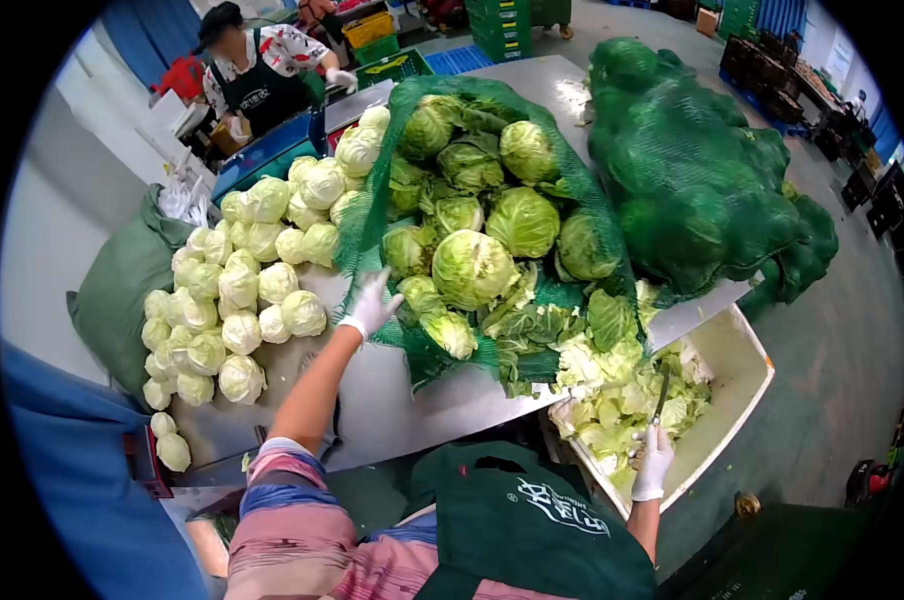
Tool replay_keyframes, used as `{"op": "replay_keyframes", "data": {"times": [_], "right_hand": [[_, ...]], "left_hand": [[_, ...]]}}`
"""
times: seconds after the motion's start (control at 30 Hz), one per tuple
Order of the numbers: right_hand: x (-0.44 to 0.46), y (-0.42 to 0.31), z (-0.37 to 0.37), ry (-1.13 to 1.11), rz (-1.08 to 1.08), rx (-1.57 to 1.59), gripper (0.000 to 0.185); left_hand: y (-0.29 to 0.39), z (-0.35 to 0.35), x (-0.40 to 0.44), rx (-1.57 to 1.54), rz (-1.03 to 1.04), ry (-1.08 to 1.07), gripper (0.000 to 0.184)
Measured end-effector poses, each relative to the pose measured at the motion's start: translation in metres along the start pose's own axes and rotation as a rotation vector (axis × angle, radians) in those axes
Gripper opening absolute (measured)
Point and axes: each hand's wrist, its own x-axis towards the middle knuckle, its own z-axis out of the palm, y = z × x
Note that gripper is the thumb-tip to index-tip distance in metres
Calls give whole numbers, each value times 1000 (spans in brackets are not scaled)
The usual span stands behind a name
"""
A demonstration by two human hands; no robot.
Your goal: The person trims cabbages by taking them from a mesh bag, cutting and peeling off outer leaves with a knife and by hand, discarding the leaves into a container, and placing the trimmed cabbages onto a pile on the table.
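Shiny metal tops my table [377,395], where a green net bag [367,240] lies open, full of cabbages [472,268]. My left hand [369,305] is at the net's edge; I can't tell if it pinches it. My right hand [654,462] grips a knife [662,396] over a white bin [742,362] of leaves [627,415]. The cabbages look heavy, hard and a bit slippery, so best held from underneath. Leaves look soft and easy to tear. Gray floor [822,330] spreads past the table, and another person [262,80] is across the room.

® mark [512,497] on green apron [532,550]
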Motion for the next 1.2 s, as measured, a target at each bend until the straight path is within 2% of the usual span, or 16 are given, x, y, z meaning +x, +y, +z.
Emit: {"op": "replay_keyframes", "data": {"times": [0.07,0.2,0.3,0.37,0.47,0.5,0.57,0.63,0.7,0.73,0.8,0.83,0.9,0.93,1.07,1.2], "right_hand": [[3,2,25,-62,-8,-8,22],[-3,-9,60,-126,-32,-65,23],[-5,-17,71,-133,-14,-94,25],[-4,-22,76,-126,5,-103,26],[-3,-27,78,-108,-9,-108,26],[-2,-29,79,-99,-18,-111,26],[5,-33,86,-69,-30,-111,25],[11,-41,94,-105,-110,-325,26],[20,-54,114,-173,-268,-338,27],[16,-69,126,-188,-289,-330,26],[31,-70,138,-206,-351,-377,24],[41,-63,141,-213,-387,-432,24],[48,-63,142,-242,-311,-381,24],[48,-65,145,-284,-237,-334,25],[49,-60,140,-354,-266,-281,23],[47,-62,134,-368,-236,-286,21]], "left_hand": [[-1,14,4,-112,29,-31,58],[57,7,40,-298,34,247,52],[93,2,69,-398,34,47,67],[94,16,93,-452,-161,-65,79],[100,13,117,-662,-457,-331,77],[101,19,117,-665,-449,-341,77],[103,34,112,-687,-379,-305,69],[141,16,79,-278,-53,-173,68],[166,9,56,-254,168,-226,75],[176,9,47,-256,185,-251,75],[196,15,37,-139,244,33,90],[205,21,31,-142,256,24,90],[219,38,19,-258,135,-342,107],[228,41,14,-164,214,-254,112],[249,37,21,-25,357,-226,90],[259,35,26,42,304,-318,91]]}}
